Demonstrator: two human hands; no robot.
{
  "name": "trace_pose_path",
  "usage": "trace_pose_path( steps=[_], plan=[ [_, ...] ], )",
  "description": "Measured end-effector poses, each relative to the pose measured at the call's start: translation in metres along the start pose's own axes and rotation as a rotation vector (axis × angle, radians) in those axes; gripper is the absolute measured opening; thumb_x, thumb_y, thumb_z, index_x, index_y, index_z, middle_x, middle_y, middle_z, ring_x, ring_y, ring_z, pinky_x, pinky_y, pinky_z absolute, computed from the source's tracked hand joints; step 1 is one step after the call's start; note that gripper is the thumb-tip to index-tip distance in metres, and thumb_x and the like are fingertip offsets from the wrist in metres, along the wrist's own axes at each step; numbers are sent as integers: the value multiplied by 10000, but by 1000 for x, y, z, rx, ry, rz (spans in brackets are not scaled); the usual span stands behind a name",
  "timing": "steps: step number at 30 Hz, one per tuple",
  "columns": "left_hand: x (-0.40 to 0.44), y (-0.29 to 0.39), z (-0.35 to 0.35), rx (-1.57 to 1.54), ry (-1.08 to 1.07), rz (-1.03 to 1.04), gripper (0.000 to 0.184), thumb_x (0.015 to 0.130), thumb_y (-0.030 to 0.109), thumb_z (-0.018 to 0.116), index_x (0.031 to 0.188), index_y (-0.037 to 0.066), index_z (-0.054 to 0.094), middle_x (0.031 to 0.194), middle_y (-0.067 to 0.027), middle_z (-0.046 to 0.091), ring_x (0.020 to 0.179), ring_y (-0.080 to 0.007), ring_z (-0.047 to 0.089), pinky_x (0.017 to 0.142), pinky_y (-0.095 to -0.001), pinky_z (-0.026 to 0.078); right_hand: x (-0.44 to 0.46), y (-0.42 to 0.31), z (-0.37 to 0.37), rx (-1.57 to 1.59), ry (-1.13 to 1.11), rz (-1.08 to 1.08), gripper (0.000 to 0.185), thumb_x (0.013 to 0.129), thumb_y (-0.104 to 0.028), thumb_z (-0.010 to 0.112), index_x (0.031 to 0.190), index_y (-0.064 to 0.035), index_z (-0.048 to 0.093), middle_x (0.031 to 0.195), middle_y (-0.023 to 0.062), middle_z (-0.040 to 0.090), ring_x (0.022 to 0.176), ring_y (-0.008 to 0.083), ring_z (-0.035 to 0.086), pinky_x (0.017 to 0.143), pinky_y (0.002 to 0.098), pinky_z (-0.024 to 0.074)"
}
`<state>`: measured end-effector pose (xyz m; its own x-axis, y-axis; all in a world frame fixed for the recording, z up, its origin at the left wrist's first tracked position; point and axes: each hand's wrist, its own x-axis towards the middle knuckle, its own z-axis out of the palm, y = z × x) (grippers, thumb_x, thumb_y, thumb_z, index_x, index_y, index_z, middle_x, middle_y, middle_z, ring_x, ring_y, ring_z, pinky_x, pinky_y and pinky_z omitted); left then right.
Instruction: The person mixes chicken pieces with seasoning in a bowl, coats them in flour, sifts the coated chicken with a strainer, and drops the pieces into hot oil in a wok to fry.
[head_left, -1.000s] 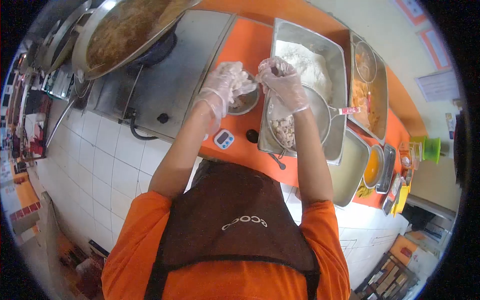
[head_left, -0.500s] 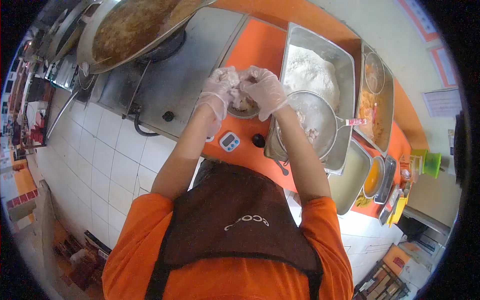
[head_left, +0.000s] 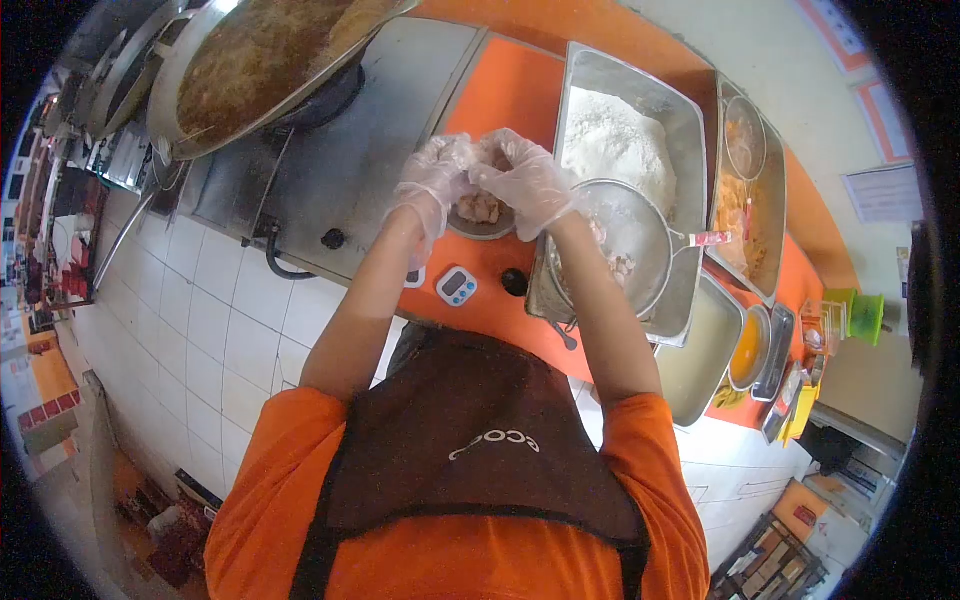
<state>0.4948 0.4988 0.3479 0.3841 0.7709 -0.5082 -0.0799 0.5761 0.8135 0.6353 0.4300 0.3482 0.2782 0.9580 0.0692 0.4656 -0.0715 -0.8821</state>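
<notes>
My left hand (head_left: 438,178), in a clear plastic glove, has its fingers curled in, with a whitish, floury look at the tips. My right hand (head_left: 525,182), gloved the same way, is pinched closed and meets the left one. Whatever lies between the fingers is hidden. Just below both hands sits a round metal bowl (head_left: 482,235) with pale brown, lumpy pieces of food (head_left: 480,207) in it. Right of my right hand, a wire strainer (head_left: 668,262) with floury pieces rests over a deep metal tray (head_left: 694,150), which holds a heap of white flour (head_left: 612,140).
Left is a steel stove top (head_left: 400,110) with a large wok (head_left: 255,75) of brown oil. A white timer (head_left: 456,286) and a black round object (head_left: 514,282) lie near the orange counter's edge. Farther right stand a tray of orange crumbs (head_left: 738,225) and an orange-filled bowl (head_left: 746,352).
My hands stay together above the bowl. The pale, floury stuff that hung between them is gone from view there, and the pieces in the bowl show more plainly. The view has shifted slightly.
</notes>
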Motion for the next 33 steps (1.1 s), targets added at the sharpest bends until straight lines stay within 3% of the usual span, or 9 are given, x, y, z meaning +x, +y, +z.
trace_pose_path(
  steps=[5, 8, 11, 17, 20, 22, 26, 29, 33],
  plan=[
    [-1, -2, -11, -98, -8, 21, 246, 909, 117, 643, 1139, 45, 590, 1053, -96, 646, 912, -197, 649, 824, -311, 569, 1, -2, -8, -82, -9, 155, 145, 786, -161, 628, 866, -50, 677, 830, 186, 662, 786, 318, 652, 735, 393, 512],
    [8, -11, -19, -177, -53, -5, 248, 899, 121, 660, 1126, 41, 601, 1050, -95, 647, 900, -194, 650, 819, -316, 569, 5, 25, -8, -140, -48, 3, 144, 788, -177, 626, 846, -53, 672, 823, 176, 661, 788, 322, 640, 751, 399, 508],
    [10, -15, -14, -163, -41, -21, 235, 898, 121, 661, 1114, 44, 612, 1050, -97, 649, 894, -195, 651, 806, -317, 573, 6, 33, -6, -427, 0, -214, 202, 786, -168, 657, 954, -63, 692, 807, 100, 680, 729, 193, 636, 707, 317, 500],
    [-7, -4, -4, 15, -98, -6, 271, 901, 133, 663, 1151, 39, 612, 1080, -86, 653, 942, -176, 637, 830, -308, 537, -6, -10, -3, 16, -149, 111, 186, 807, -152, 627, 957, -53, 674, 777, 86, 660, 704, 175, 623, 671, 326, 499],
    [7, -17, -15, 44, -135, 90, 350, 905, 169, 662, 1224, 41, 597, 1147, -77, 642, 1024, -159, 607, 897, -292, 485, 6, 30, 4, -87, -57, 104, 120, 792, -99, 633, 900, -67, 672, 808, 151, 675, 759, 272, 664, 712, 361, 511],
    [0, -17, -13, 229, -170, 205, 408, 916, 220, 650, 1282, 54, 578, 1200, -69, 631, 1089, -149, 580, 952, -284, 445, 5, 26, -4, -56, 10, 65, 118, 801, -85, 615, 903, -68, 671, 804, 144, 676, 748, 261, 663, 704, 358, 510],
    [-32, 12, 3, 361, -93, 54, 411, 964, 196, 566, 1341, 40, 521, 1237, -52, 599, 1089, -142, 588, 963, -270, 442, -12, 2, -48, 145, 116, 253, 150, 828, -73, 567, 932, -90, 674, 845, 157, 686, 760, 280, 667, 701, 357, 512],
    [-48, 22, 12, 349, -45, 42, 418, 971, 230, 560, 1348, 54, 521, 1247, -39, 593, 1093, -127, 581, 960, -263, 434, -41, 18, -96, -4, 180, 238, 198, 834, -107, 564, 1002, -102, 667, 910, 175, 687, 810, 338, 658, 746, 377, 516],
    [-41, 6, 4, 362, -98, 115, 408, 967, 250, 571, 1334, 75, 540, 1234, -31, 599, 1076, -119, 578, 941, -260, 436, -100, 70, -119, -640, -73, 23, 368, 805, -154, 663, 1158, -77, 595, 986, 189, 667, 826, 300, 653, 754, 349, 523]
  ],
)
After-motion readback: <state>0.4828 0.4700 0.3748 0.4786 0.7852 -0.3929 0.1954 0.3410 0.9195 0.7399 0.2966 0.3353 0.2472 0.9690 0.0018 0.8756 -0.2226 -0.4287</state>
